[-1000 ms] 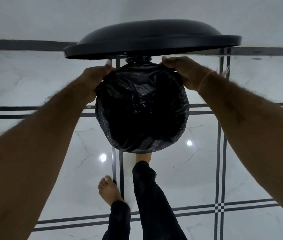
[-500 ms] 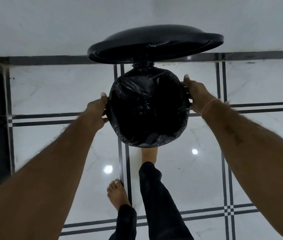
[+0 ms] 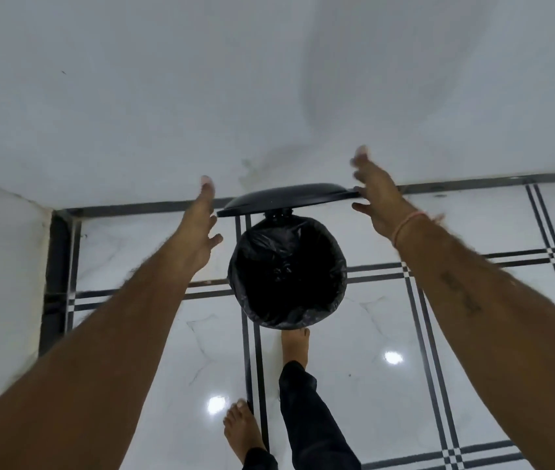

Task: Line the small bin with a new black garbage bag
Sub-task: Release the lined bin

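Note:
The small round bin (image 3: 288,320) stands on the floor by the wall, seen from above. A black garbage bag (image 3: 286,266) lines its inside and is folded over the rim all round. Its black lid (image 3: 286,200) stands raised at the back. My left hand (image 3: 201,225) hovers left of the lid with fingers spread and holds nothing. My right hand (image 3: 376,195) hovers at the lid's right edge, fingers straight, empty too. My right foot (image 3: 294,344) is at the bin's front base, where the pedal is hidden.
White marble floor tiles (image 3: 405,385) with dark grid lines surround the bin. A white wall (image 3: 269,96) rises right behind it, and another wall face (image 3: 1,266) closes the left side. My left foot (image 3: 242,429) stands further back.
Both hands have let go of the bag at the bin's rim and lifted up and apart, fingers now spread. The view has pulled back from the bin.

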The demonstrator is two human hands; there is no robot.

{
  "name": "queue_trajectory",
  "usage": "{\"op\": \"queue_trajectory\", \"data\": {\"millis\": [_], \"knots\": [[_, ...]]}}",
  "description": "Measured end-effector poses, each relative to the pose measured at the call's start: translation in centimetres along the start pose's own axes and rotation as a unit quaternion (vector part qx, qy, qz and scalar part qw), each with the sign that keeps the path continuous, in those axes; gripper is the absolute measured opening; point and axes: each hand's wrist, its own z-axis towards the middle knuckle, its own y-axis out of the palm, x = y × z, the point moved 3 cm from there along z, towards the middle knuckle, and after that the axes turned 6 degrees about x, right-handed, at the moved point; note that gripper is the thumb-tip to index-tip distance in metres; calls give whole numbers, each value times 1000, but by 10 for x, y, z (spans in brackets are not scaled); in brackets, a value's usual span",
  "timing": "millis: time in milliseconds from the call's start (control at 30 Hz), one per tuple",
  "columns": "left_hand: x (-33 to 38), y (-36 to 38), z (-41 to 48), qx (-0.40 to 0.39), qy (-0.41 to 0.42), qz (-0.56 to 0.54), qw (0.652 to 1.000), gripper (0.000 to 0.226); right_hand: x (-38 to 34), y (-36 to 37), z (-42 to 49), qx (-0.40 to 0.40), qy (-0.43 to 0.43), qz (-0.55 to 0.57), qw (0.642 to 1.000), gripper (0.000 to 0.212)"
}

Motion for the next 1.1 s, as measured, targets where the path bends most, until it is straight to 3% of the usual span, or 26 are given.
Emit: {"op": "queue_trajectory", "data": {"millis": [100,200,367,467,600,800,1100], "knots": [[2,16,-18,-36,41,103,993,71,-6,11,-8,-41,-53,-183,981,58],[-17,24,-34,-33,97,167,981,41,18,13,-27,-13,-88,-240,967,56],[-85,10,-41,-28,150,227,962,87,89,7,-61,-2,-100,-264,959,52],[-135,8,-38,-20,198,258,945,86,144,9,-63,11,-120,-252,960,69],[-203,10,-17,22,247,273,929,106,213,22,-48,23,-135,-266,954,86],[-263,7,3,61,295,242,922,105,264,33,-45,60,-127,-175,975,95],[-256,1,-3,38,262,298,917,103,262,31,-63,34,-84,-194,977,96]]}}
